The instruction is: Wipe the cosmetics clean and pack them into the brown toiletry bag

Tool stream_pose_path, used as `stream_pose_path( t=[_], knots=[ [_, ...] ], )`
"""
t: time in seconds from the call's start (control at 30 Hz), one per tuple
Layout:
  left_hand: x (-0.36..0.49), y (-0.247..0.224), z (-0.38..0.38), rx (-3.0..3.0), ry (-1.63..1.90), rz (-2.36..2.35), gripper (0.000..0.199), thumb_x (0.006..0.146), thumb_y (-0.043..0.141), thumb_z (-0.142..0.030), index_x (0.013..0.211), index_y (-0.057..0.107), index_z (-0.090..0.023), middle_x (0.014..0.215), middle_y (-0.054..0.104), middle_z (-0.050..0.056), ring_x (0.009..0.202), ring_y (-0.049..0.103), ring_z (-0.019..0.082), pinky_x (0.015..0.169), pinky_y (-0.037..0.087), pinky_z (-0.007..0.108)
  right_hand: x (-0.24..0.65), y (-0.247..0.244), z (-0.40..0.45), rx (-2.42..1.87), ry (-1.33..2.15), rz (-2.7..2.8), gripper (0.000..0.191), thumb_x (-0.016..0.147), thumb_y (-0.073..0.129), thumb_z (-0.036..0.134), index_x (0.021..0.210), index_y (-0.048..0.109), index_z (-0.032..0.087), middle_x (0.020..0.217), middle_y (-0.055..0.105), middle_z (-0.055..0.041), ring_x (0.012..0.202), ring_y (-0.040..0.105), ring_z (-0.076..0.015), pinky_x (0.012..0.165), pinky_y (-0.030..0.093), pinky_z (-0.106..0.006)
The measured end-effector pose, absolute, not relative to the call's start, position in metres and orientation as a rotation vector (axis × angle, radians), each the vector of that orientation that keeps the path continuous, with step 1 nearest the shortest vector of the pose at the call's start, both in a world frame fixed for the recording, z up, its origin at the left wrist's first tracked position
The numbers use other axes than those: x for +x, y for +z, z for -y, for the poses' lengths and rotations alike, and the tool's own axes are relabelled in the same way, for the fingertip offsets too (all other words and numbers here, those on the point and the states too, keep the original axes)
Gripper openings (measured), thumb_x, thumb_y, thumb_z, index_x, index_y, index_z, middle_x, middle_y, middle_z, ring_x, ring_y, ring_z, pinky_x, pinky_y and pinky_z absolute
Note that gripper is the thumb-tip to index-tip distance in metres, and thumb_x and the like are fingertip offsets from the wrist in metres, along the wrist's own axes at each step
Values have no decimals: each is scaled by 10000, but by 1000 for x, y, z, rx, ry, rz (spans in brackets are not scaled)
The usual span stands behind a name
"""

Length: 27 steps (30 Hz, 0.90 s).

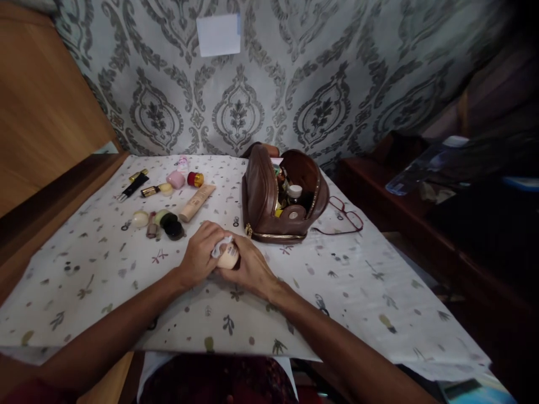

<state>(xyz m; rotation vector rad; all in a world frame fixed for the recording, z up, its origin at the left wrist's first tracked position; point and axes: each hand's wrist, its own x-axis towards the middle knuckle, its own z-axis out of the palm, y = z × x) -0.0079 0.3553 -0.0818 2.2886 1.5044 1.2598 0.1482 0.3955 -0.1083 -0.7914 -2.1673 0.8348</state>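
Observation:
Between my two hands, just above the tablecloth in front of the bag, is a small cream-coloured cosmetic bottle [229,257] with small print on it. My right hand [253,266] is wrapped round its right side and underside. Fingers of my left hand [201,255] are closed over its upper left, pressing a crumpled white tissue [220,245] against it. To the right, a brown leather cosmetic bag [263,193] stands unzipped, with a white-capped jar [294,193] and other small items inside. A beige squeeze tube [197,203] lies beyond my left hand.
Left of the tube are a black round jar [173,228], a pale egg-shaped item [140,219], a pink item [176,179], a red-and-gold jar [195,179] and a black tube [133,187]. Red-framed glasses [352,220] lie right of the bag. A plastic bottle [425,165] lies on the dark bench.

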Motion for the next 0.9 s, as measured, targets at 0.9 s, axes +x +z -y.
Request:
stream_pose_path(
  t=[0.9],
  knots=[
    [-7,-65,-357,1685,1302,-1381,397,971,467,-462,1062,735,-184,1009,701,90,971,625,241,920,460,308,155,-98,-397,-769,966,2026,425,795,705,386,1129,607,143,1066,667,-104,962,616,-244,865,497,-389]
  ],
)
